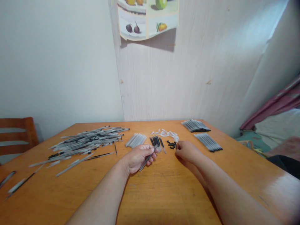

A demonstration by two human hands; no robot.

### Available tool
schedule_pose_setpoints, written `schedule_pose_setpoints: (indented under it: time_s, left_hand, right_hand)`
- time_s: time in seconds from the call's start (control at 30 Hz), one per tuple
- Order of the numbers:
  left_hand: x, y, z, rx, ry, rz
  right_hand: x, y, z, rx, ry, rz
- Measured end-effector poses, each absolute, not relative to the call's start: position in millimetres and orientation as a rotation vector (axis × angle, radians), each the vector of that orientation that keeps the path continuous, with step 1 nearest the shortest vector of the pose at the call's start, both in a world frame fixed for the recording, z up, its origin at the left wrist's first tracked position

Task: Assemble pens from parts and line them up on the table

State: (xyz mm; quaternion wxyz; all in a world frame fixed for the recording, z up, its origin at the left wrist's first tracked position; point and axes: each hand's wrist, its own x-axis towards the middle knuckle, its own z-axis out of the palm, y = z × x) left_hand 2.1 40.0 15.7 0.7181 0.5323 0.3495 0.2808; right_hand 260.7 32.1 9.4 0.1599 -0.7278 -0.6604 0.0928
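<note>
My left hand [142,157] is closed around a slim pen [145,162] with a dark core, held at a slant above the table. My right hand [185,151] rests with its fingers pinched at the right edge of a small group of black caps [171,144]; what is between the fingertips is hidden. Between the hands lie black refills [156,141] in a row. Small whitish tips [166,133] are scattered behind them. To the left of the refills is a row of clear pen tubes [136,140].
On the left of the wooden table [150,197] spreads a large loose pile of pens [89,140]. Two neat rows of pens with black ends, a back one [195,125] and a nearer one [208,142], lie at the right. A chair [17,134] stands at the left.
</note>
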Motion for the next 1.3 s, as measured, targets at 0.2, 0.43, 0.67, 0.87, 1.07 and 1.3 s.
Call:
schedule_pose_setpoints:
  time_s: [0.2,0.43,0.67,0.87,1.07,1.3]
  left_hand:
    - [2.5,37.4,17.7,1.207,0.742,0.596]
    - [3.7,31.7,21.1,1.257,0.675,0.516]
    - [5.3,30.4,20.1,1.304,0.649,0.502]
    - [5.3,30.1,19.5,1.302,0.652,0.506]
    - [4.9,31.7,17.7,1.323,0.658,0.495]
    - [5.6,31.9,17.8,1.319,0.667,0.501]
  right_hand:
    - [249.3,24.3,20.3,-1.762,-1.756,0.521]
    - [224.4,4.8,35.7,-1.132,-1.527,1.107]
    - [220.8,3.1,34.7,-1.060,-1.535,1.173]
    - [219.6,1.8,34.9,-1.073,-1.568,1.120]
    - [218.1,0.2,37.3,-1.071,-1.587,1.108]
    - [219.8,2.2,34.9,-1.086,-1.609,1.070]
